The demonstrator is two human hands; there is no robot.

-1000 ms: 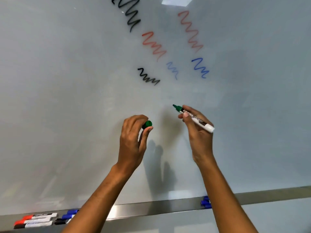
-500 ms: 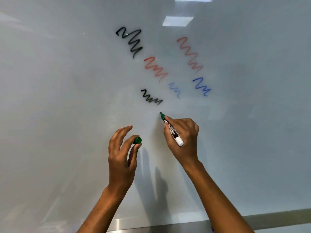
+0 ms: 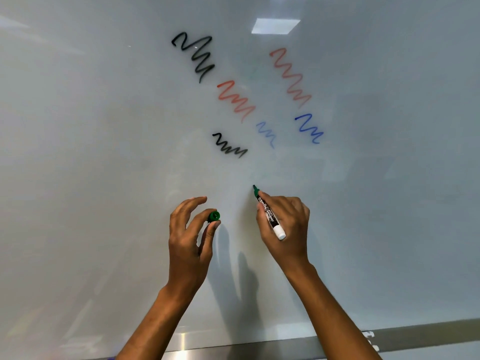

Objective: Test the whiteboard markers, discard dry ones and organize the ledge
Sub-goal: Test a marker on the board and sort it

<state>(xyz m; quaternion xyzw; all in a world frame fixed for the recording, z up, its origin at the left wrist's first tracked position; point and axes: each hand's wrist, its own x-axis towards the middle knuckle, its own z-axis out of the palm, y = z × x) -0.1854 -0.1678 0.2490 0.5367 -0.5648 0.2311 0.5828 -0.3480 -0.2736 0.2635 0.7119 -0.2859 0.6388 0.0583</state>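
Note:
My right hand (image 3: 285,229) grips an uncapped green marker (image 3: 268,213), white-ended, with its tip at the whiteboard (image 3: 104,152) just below the black squiggle (image 3: 230,146). No green line shows beneath the tip. My left hand (image 3: 189,240) pinches the green cap (image 3: 213,216) between thumb and fingers, a little left of the marker. Higher on the board are black (image 3: 194,54), red (image 3: 235,98), pale red (image 3: 291,76), faint blue (image 3: 266,133) and dark blue (image 3: 309,127) test squiggles.
The metal ledge (image 3: 428,333) runs along the bottom of the board. White marker ends (image 3: 370,335) lie on it beside my right forearm. A ceiling light reflection (image 3: 275,26) glares at the top.
My right hand brought the green marker from mid-air to the board and then slightly lower. My left hand with the cap barely moved. The view tilted, hiding the ledge's left markers.

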